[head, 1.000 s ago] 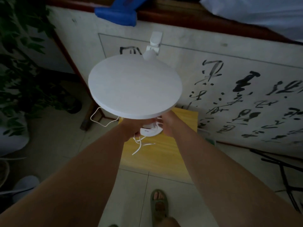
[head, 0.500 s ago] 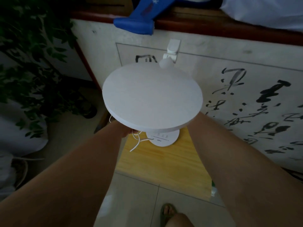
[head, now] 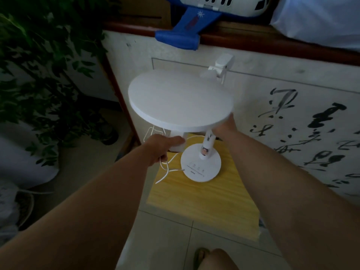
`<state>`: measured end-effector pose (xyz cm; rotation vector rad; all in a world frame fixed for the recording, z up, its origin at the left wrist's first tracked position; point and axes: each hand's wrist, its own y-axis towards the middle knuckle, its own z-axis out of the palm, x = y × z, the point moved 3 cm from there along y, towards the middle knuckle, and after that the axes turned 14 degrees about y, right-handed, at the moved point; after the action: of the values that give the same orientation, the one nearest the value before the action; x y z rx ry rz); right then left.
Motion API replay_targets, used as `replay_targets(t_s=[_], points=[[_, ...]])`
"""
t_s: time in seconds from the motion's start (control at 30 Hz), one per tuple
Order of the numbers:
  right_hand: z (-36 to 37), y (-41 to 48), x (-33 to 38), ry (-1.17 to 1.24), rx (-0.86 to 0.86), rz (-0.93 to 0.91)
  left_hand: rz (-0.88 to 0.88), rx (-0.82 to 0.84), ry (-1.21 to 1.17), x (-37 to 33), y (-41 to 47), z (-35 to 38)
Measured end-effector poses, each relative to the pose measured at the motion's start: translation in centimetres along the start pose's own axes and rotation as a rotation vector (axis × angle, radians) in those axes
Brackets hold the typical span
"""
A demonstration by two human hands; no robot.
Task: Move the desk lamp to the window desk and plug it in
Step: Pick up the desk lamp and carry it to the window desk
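Head view: potted plant (head: 39, 61) far left; left hand (head: 159, 148) fingers closed around the white cord (head: 165, 170). Desk lamp (head: 200, 162) stands on the yellow stool (head: 204, 201). Right hand (head: 224, 126) under the round shade (head: 181, 100), fingers hidden, grip unclear.

A small yellow wooden counter (head: 204, 201) stands on the tiled floor (head: 165, 230). The lamp (head: 200, 164) base rests on it, with white cord (head: 165, 172) trailing beside.
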<state>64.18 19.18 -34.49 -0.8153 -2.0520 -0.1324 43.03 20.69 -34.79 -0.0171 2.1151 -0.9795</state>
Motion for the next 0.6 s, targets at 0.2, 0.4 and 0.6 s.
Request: replay_targets(t_s=[0.2,0.4,0.6], points=[[-0.6,-3.0,2.1,-0.032,-0.015,0.018,0.009,0.029,0.001,0.1,-2.2,-1.3],[-3.1,-6.1,6.3,-0.051,-0.059,0.020,0.019,0.037,-0.019,-1.1,-6.1,-3.3],[-5.4,-10.3,12.9,-0.032,-0.056,0.008,0.064,0.026,-0.018,-3.6,-11.9,-7.2]])
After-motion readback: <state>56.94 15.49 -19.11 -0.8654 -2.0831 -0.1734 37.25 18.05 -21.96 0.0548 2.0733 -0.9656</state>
